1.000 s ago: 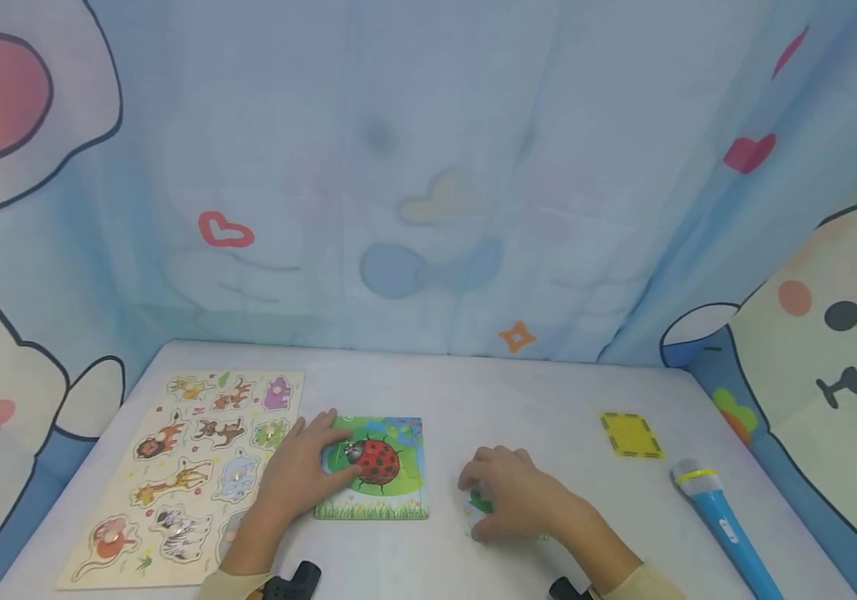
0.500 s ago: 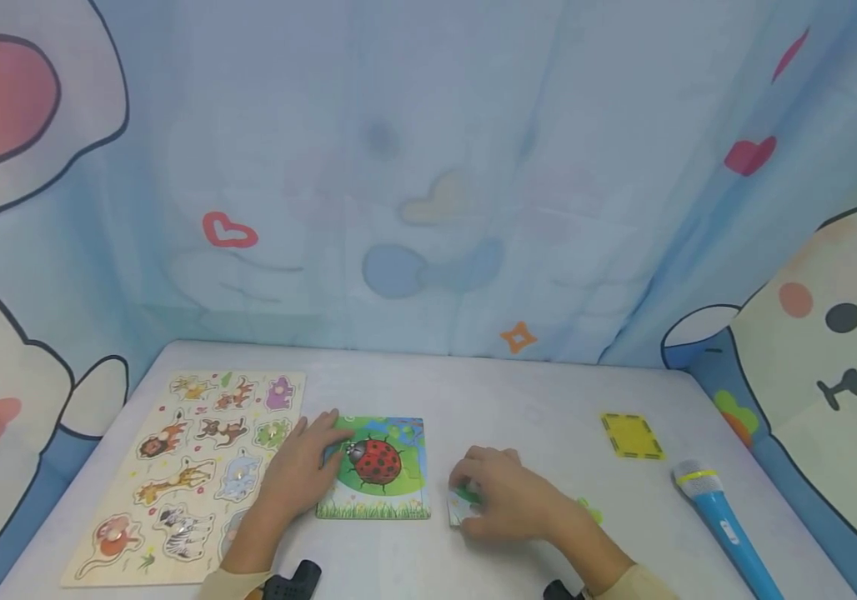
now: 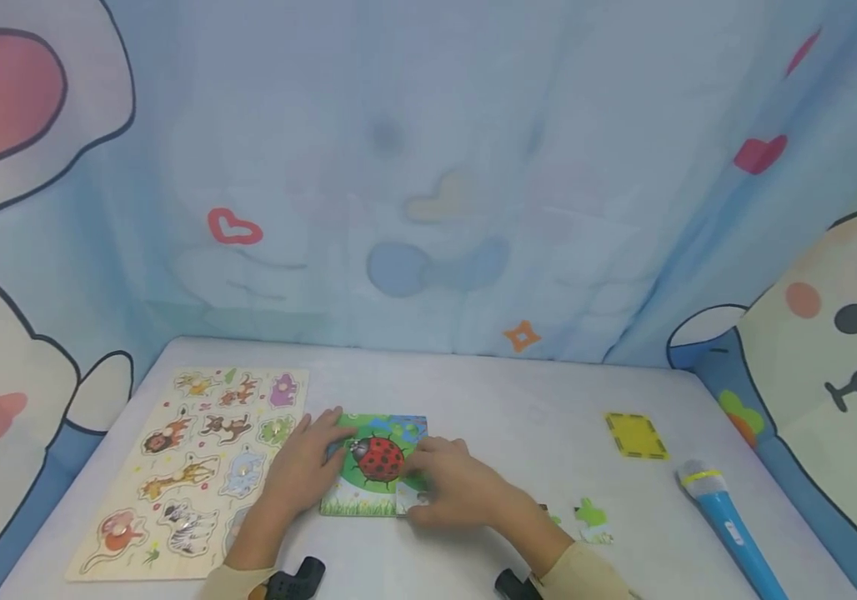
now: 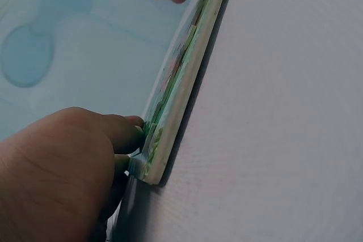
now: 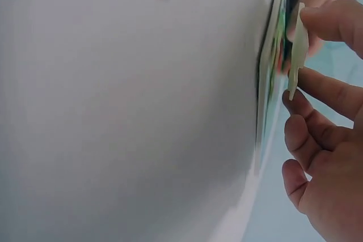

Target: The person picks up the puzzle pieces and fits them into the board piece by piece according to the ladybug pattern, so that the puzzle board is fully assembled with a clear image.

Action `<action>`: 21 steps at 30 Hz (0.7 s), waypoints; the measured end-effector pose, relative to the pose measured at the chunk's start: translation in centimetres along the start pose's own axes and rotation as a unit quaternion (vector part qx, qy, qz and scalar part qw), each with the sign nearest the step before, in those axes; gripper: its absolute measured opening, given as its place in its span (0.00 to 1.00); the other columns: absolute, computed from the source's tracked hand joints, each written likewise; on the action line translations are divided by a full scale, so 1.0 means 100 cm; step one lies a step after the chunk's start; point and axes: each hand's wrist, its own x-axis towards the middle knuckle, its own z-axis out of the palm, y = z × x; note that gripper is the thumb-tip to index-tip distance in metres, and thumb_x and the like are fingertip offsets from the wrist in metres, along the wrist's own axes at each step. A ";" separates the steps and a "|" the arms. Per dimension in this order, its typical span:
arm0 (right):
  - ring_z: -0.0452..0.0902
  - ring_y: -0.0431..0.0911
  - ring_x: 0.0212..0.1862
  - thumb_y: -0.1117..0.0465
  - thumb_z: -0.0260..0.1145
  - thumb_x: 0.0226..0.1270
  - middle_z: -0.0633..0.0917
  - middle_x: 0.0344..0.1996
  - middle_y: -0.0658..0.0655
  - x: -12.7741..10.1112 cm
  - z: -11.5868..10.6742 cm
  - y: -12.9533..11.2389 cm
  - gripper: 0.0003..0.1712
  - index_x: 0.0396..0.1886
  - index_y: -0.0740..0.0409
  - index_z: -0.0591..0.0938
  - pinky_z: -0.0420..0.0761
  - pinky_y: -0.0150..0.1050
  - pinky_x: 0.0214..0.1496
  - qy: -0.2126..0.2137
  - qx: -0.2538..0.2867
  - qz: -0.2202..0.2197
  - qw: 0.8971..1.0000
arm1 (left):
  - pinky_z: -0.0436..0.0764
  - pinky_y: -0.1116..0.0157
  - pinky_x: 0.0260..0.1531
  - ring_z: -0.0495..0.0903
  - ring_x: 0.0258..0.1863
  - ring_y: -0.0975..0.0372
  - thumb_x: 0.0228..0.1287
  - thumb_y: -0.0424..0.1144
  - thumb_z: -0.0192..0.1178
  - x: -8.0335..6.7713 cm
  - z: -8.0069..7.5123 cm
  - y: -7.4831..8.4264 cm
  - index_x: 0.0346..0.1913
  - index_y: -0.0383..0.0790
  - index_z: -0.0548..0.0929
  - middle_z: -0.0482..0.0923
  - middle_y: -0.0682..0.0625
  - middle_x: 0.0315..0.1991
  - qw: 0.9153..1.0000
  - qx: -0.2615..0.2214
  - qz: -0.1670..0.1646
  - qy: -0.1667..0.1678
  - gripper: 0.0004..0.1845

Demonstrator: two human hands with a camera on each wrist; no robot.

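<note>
A: What does the left hand (image 3: pixel 301 471) do in the head view?

B: It lies on the left edge of the square ladybird jigsaw board (image 3: pixel 376 462), which sits flat on the pale grey table (image 3: pixel 518 425). In the left wrist view the curled fingers (image 4: pixel 122 131) press against the board's near corner (image 4: pixel 164 140), holding it by the edge.

A: And the right hand (image 3: pixel 454 492)?

B: It rests over the board's lower right part. In the right wrist view thumb and fingers (image 5: pixel 323 21) pinch a thin pale jigsaw piece (image 5: pixel 296 55), seen edge-on, just above the board's face (image 5: pixel 272 49); whether piece and board touch cannot be told.

A: What lies around them?

B: Left of the board, just beside the left hand, is a wooden animal peg puzzle (image 3: pixel 188 467). Right of the right forearm lie loose green jigsaw pieces (image 3: pixel 589 517). Further right are a yellow square card (image 3: pixel 634 435) and a blue toy microphone (image 3: pixel 724 521), well apart from both hands. A light blue cartoon-printed curtain (image 3: pixel 428 208) hangs behind the table.
</note>
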 end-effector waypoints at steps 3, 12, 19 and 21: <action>0.70 0.35 0.45 0.49 0.74 0.48 0.78 0.42 0.39 0.009 0.006 -0.005 0.23 0.48 0.44 0.86 0.72 0.53 0.55 0.002 0.003 -0.004 1.000 | 0.50 0.54 0.74 0.63 0.70 0.51 0.65 0.36 0.60 0.001 0.000 0.002 0.57 0.43 0.83 0.69 0.41 0.67 1.000 0.000 0.001 -0.002 0.17; 0.72 0.38 0.53 0.47 0.73 0.53 0.80 0.48 0.42 0.037 0.014 -0.025 0.25 0.52 0.46 0.84 0.72 0.51 0.62 -0.005 -0.028 -0.018 0.999 | 0.51 0.53 0.74 0.64 0.70 0.50 0.65 0.36 0.60 0.002 -0.004 0.002 0.57 0.43 0.82 0.69 0.41 0.67 1.000 0.003 0.008 -0.003 0.17; 0.70 0.34 0.40 0.44 0.75 0.53 0.79 0.38 0.37 0.052 0.017 -0.039 0.20 0.44 0.45 0.84 0.75 0.51 0.57 -0.008 -0.048 -0.020 0.999 | 0.48 0.53 0.74 0.62 0.70 0.51 0.65 0.33 0.57 0.000 -0.007 -0.001 0.60 0.43 0.81 0.66 0.41 0.69 1.000 -0.012 0.011 -0.027 0.20; 0.70 0.33 0.39 0.43 0.75 0.52 0.79 0.37 0.37 0.055 0.018 -0.041 0.19 0.42 0.45 0.84 0.74 0.50 0.56 -0.006 -0.050 -0.019 0.999 | 0.47 0.54 0.74 0.61 0.71 0.52 0.62 0.32 0.57 0.000 -0.008 -0.002 0.61 0.43 0.80 0.66 0.41 0.70 0.999 -0.012 0.015 -0.032 0.22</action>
